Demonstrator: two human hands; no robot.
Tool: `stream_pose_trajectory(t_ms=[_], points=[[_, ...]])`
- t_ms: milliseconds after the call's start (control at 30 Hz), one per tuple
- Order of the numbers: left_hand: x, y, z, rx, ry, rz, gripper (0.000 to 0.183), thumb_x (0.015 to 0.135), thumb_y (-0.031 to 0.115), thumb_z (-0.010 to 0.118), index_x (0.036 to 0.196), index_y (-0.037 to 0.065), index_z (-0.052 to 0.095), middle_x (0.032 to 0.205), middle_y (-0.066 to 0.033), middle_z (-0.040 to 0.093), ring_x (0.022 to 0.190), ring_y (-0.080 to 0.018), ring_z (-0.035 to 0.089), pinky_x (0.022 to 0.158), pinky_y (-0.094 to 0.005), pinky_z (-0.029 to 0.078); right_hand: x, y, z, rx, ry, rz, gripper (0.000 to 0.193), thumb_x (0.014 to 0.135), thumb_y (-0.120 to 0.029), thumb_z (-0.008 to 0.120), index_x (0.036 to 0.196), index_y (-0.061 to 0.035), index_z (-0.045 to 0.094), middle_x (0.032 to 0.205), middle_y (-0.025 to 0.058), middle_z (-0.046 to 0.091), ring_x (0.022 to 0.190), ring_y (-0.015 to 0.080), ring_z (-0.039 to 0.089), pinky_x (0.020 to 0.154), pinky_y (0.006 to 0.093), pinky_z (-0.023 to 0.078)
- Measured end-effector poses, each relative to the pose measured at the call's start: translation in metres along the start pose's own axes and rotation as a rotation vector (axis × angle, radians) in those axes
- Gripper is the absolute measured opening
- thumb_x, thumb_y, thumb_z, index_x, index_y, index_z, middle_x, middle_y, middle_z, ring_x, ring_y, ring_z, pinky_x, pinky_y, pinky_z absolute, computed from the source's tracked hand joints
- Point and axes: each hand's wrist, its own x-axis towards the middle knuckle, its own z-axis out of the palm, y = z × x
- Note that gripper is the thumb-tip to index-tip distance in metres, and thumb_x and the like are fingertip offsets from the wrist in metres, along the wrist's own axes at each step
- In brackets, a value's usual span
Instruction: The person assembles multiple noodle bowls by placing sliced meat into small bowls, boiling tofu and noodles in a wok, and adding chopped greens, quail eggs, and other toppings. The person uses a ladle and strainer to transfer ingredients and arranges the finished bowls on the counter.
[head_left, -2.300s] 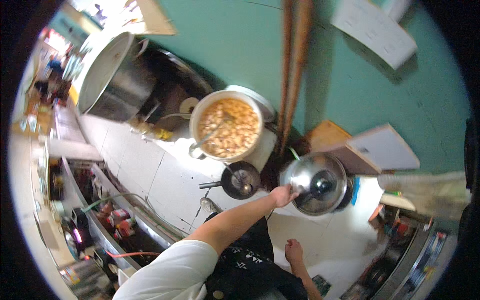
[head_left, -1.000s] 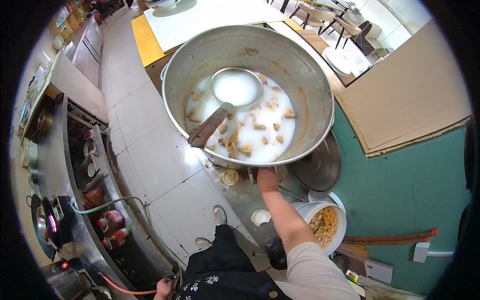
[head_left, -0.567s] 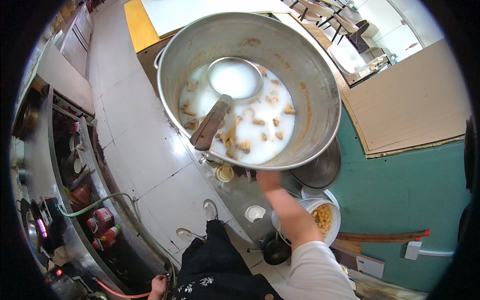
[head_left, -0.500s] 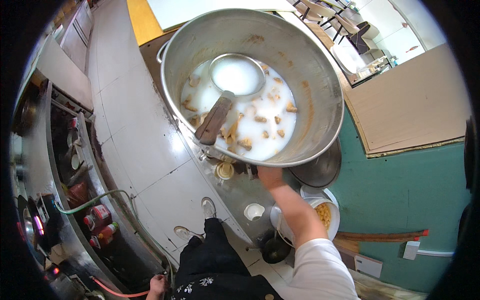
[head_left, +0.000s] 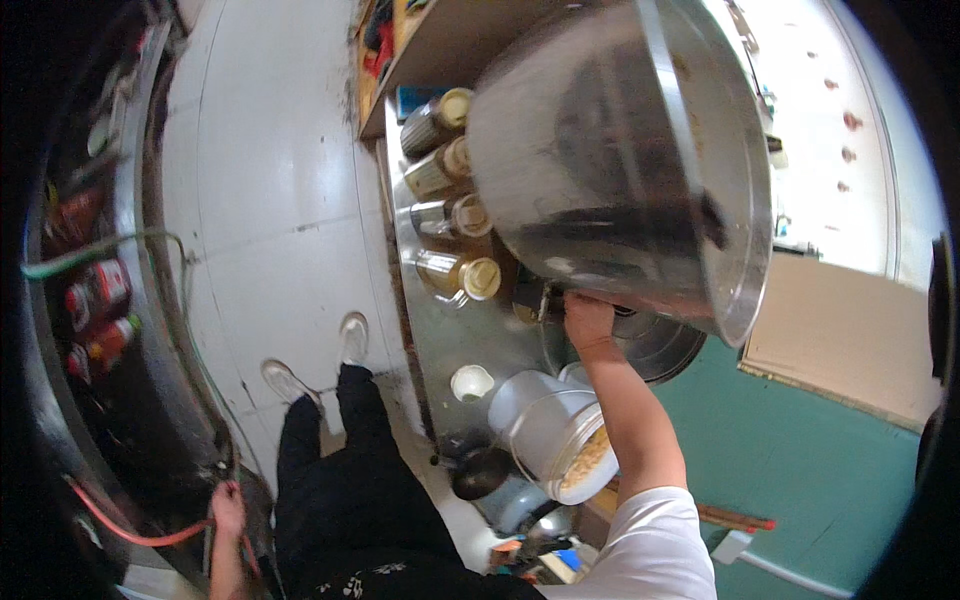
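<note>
A big steel stock pot fills the upper right, with its outer wall toward me and its rim at the right. My right hand reaches up to the pot's lower side, next to its handle and a dark round metal lid; the fingers are hidden there, so their grip does not show. Low on the left, my left hand is at the edge of the dark steel counter, near an orange hose. Its fingers are too small and blurred to read.
Several lidded jars line the steel worktop beside the pot. A small white bowl and a white bucket with yellowish pieces stand nearer me. Red-capped bottles sit on the left shelf. Pale floor tiles run between.
The view has swung, so the pot shows its outside instead of the milky liquid and ladle inside. More jars have come into sight. My right hand is still by the pot, my left still low left.
</note>
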Motion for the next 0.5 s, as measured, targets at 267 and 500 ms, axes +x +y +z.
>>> stream_pose_trajectory(t_ms=[267,500], points=[[0.036,0.123,0.114,-0.347,-0.238,0.031,0.019,0.096,0.004,0.057,0.113,-0.001,0.063,0.104,-0.0184,0.069,0.095,-0.0295,0.069,0.085,-0.0368,0.053,-0.012,0.004,0.02,-0.265,-0.2,0.089,0.012,0.081,-0.018,0.067,0.084,-0.007,0.071,0.082,0.0129,0.071,0.076,0.0335,0.07,0.069,0.0474,0.057],[0.047,0.13,0.208,-0.445,-0.343,-0.062,0.018,0.094,0.002,0.059,0.112,-0.001,0.063,0.105,-0.0191,0.068,0.096,-0.0316,0.068,0.083,-0.0372,0.054,-0.014,0.005,0.013,-0.245,-0.154,0.038,0.011,0.078,-0.017,0.069,0.085,-0.008,0.071,0.079,0.0152,0.07,0.068,0.0374,0.067,0.064,0.0474,0.056]])
